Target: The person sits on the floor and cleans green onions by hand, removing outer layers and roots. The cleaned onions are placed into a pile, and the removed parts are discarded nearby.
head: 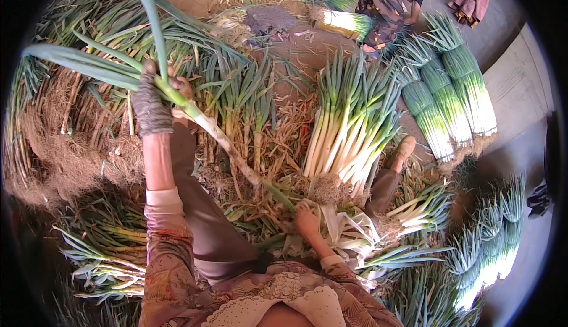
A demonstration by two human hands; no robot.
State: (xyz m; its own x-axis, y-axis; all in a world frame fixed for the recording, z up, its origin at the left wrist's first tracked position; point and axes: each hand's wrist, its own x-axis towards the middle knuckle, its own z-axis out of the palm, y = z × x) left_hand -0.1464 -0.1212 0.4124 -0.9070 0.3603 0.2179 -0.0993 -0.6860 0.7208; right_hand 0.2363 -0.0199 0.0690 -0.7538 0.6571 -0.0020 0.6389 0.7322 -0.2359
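Observation:
My left hand [153, 98], in a grey knitted glove, grips a long green onion [177, 96] just below where its leaves fan out. The stalk slants down to the right, browned and dirty along its lower part. At the lower middle my right hand [308, 223], with no glove seen on it, is closed on a green leaf strip [282, 197] beside the stalk's lower end. How the strip and the stalk join I cannot tell. Right of the stalk stands a pile of cleaned green onions [341, 127] with pale stems and brown roots.
Uncleaned onions [93, 105] with tangled roots fill the left. Tied bundles [470, 83] lie at the right, more [488, 247] at the lower right. A person [386, 7] bends over a bundle at the top. Peeled husks [350, 229] lie by my legs.

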